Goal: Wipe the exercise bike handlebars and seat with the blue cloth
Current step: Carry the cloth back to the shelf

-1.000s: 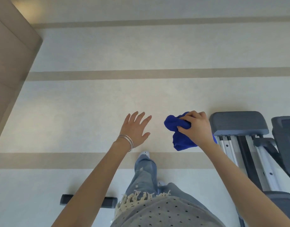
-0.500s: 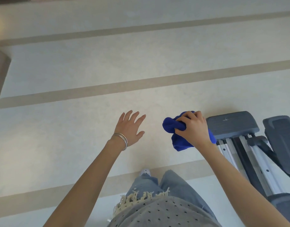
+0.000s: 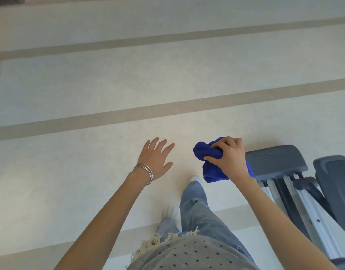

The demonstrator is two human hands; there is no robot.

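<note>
My right hand [image 3: 229, 158] grips a bunched blue cloth [image 3: 208, 162] in the air over the pale floor. My left hand [image 3: 155, 158] is held out flat, fingers spread, holding nothing, with thin bangles on the wrist. At the right edge stands part of a grey exercise machine [image 3: 274, 160], with a dark end cap and silver rails [image 3: 311, 217]. Its handlebars and seat are out of view. The cloth hangs just left of the machine's end cap, not touching it as far as I can tell.
Pale floor with beige stripes [image 3: 167, 110] stretches ahead and to the left. My jeans leg and white shoe [image 3: 194, 179] step forward beneath the hands. A second dark machine part [image 3: 335, 176] sits at the far right.
The view has turned and shifted; the brown wall at the left has slid out of sight. My leg has stepped forward. Both hands keep the same pose, the cloth still held.
</note>
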